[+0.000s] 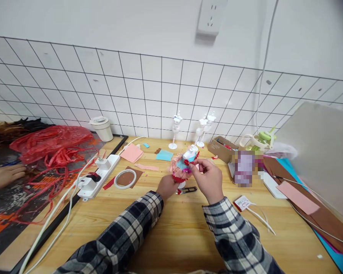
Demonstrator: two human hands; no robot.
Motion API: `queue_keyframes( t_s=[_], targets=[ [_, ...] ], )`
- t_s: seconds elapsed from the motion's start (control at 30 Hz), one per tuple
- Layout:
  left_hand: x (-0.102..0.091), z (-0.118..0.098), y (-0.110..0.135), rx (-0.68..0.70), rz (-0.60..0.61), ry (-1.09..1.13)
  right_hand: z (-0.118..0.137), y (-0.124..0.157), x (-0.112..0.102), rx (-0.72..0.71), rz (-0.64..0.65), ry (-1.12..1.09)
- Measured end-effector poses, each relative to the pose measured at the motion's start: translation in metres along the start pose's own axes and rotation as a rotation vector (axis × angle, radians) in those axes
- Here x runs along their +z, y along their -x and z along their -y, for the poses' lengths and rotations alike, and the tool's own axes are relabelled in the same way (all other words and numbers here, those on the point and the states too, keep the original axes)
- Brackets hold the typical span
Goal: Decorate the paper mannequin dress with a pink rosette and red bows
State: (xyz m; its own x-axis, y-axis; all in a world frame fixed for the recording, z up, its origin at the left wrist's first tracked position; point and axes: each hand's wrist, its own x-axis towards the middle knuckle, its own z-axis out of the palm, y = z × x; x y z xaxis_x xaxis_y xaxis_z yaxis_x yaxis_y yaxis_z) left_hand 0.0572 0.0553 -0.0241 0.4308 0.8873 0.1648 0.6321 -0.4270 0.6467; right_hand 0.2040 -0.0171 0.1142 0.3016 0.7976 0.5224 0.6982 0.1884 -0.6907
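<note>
A small white mannequin (190, 152) tilts in front of me over the table, dressed in crêpe-like paper of pink, light blue and red. From below, my left hand (168, 186) is closed around its skirt (179, 167); the fingers are partly hidden by the paper. At the dress's waist, my right hand (208, 177) pinches a small red paper piece (186, 162) between thumb and forefinger. Just below the dress lie black thread snips (189, 190). Three bare white mannequins (176, 127) stand on round bases by the wall.
Left are a white power strip (104, 177), a tape roll (116, 182) and pink paper (132, 153). Another person's hand (5, 177) rests near red plastic (54, 140). Right are a cardboard box (221, 148), a green-lidded bottle (264, 139), a white-corded device (242, 203) and stacked coloured sheets (328, 220).
</note>
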Motion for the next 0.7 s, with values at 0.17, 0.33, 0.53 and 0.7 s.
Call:
queue_keyframes(
  t_s=[0.17,0.33,0.53,0.7],
  targets=[
    [-0.001,-0.001,0.001,0.008,-0.006,-0.009,-0.001,0.001,0.004,0.019,-0.022,0.012],
    [0.002,0.0,0.0,0.041,-0.003,-0.007,-0.01,0.001,0.014,0.104,-0.07,-0.07],
    [0.003,0.001,-0.001,0.063,0.0,-0.008,-0.015,-0.001,0.016,0.215,-0.067,-0.244],
    [0.003,0.001,0.0,0.072,-0.009,0.019,-0.011,0.004,0.016,0.23,-0.046,-0.357]
  ],
)
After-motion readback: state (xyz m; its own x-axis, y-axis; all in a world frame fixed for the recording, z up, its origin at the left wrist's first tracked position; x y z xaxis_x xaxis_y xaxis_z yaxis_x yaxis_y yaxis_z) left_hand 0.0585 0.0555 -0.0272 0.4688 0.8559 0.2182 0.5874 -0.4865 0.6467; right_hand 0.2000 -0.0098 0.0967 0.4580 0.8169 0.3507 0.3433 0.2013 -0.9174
